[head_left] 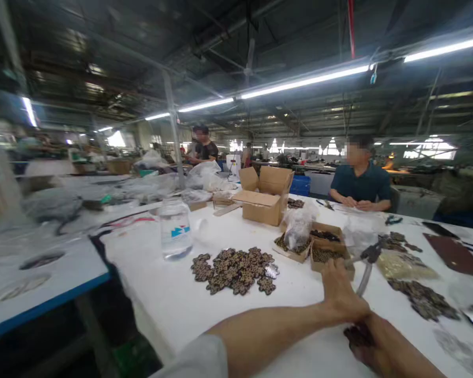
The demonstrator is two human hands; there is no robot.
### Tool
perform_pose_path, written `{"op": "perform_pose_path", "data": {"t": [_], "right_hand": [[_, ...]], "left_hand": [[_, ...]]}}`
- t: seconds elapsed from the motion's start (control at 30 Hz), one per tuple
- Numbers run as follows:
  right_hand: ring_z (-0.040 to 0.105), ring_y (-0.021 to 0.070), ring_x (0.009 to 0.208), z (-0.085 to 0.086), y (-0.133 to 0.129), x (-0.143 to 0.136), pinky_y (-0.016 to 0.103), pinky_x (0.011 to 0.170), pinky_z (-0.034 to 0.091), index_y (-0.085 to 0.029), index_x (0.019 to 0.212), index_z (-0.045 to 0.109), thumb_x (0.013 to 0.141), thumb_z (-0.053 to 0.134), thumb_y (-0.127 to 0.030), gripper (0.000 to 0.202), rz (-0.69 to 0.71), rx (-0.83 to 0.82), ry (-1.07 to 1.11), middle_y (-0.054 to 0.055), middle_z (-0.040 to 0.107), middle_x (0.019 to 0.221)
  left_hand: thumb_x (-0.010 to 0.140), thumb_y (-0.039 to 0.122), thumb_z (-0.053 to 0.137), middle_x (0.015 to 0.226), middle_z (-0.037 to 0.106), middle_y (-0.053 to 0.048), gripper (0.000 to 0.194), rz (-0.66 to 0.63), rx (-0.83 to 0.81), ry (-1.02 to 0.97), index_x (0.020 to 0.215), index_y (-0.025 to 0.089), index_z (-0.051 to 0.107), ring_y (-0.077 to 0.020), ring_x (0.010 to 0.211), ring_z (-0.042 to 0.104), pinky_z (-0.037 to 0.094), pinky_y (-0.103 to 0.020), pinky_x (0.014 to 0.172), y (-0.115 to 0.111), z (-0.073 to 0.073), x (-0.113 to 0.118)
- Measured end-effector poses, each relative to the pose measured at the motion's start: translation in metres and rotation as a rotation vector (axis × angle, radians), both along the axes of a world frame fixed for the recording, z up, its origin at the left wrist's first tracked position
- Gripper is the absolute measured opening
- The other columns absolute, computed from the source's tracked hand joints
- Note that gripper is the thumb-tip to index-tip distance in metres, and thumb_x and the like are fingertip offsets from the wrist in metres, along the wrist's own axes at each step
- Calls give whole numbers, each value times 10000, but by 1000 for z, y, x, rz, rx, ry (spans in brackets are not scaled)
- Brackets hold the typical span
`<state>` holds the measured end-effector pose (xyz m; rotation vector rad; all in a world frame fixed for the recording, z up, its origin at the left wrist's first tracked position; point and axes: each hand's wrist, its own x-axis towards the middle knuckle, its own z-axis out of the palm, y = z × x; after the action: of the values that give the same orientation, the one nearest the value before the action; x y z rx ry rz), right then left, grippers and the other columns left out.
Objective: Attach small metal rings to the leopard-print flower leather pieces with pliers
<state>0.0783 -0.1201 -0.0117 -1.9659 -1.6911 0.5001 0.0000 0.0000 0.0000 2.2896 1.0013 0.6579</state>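
Observation:
My left hand [341, 291] reaches over the white table, its fingers at the near edge of a small cardboard box of tiny metal parts [326, 255]; what its fingertips hold, if anything, is too small to name. Lower right, my right hand [372, 346] is bent round a dark patterned piece [358, 336], partly under the left wrist. Grey-handled pliers [368, 257] lie just right of the left hand. A heap of brown flower-shaped pieces [240, 268] spreads left of my forearms.
A clear jar [175, 231] and an open carton [266, 197] stand farther back. More dark pieces [423, 299] and a brown pad [455, 254] lie at right. A person in a dark green shirt [360, 181] sits across the table.

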Motion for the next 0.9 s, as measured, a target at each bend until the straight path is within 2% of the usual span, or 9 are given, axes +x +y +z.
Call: {"op": "perform_pose_path", "data": {"t": [0.2,0.33,0.4,0.47,0.6,0.7,0.8,0.9], "right_hand": [[664,326,1002,0,-11,-1,340,876,490,-190,1056,713,641,654,-337,444,-60,-5,16,107,749,1043],[679,308,965,-1,-20,7,313,801,510,-227,941,745,733,653,-431,305,-123,26,78,79,768,995],[689,291,862,3,-23,25,306,711,518,-231,840,745,773,648,-505,299,-110,57,175,73,769,893],[686,275,793,10,-27,53,304,664,520,-219,791,737,775,678,-549,335,-138,161,352,77,759,830],[659,221,701,26,-46,116,279,585,494,-188,911,731,672,835,-498,405,-455,568,688,76,751,834],[592,165,605,30,-62,151,256,521,440,-177,922,713,627,890,-439,433,-537,733,828,42,720,756],[570,138,581,27,-70,168,242,512,422,-175,915,698,601,918,-385,437,-559,802,913,23,707,733],[572,127,580,26,-73,170,240,526,427,-169,914,700,610,918,-357,418,-533,795,939,15,697,722]], "left_hand": [[460,199,623,1416,362,-214,977,-19,3,-4,1387,63,343,-372,1319,339,197,-455,1198,9,2,-1],[440,187,612,1351,406,-182,923,29,60,-46,1331,96,387,-336,1252,384,245,-422,1165,13,-7,0],[445,188,616,1328,415,-169,908,26,83,-43,1322,112,392,-327,1232,394,263,-420,1147,15,-10,0],[455,194,628,1308,423,-165,889,0,102,-25,1311,122,399,-327,1218,401,280,-424,1128,14,-10,1],[455,149,627,1260,456,-163,812,-70,158,15,1244,135,436,-324,1152,447,349,-432,1052,9,-2,5],[461,101,599,1205,485,-134,746,-141,252,-12,1192,158,456,-305,1090,478,395,-429,983,10,-4,12],[458,73,592,1183,497,-118,765,-211,314,-10,1203,169,447,-299,1083,485,403,-427,969,14,-12,19],[466,60,591,1197,495,-108,804,-265,344,10,1243,182,425,-293,1103,485,400,-425,980,15,-16,20]]}}
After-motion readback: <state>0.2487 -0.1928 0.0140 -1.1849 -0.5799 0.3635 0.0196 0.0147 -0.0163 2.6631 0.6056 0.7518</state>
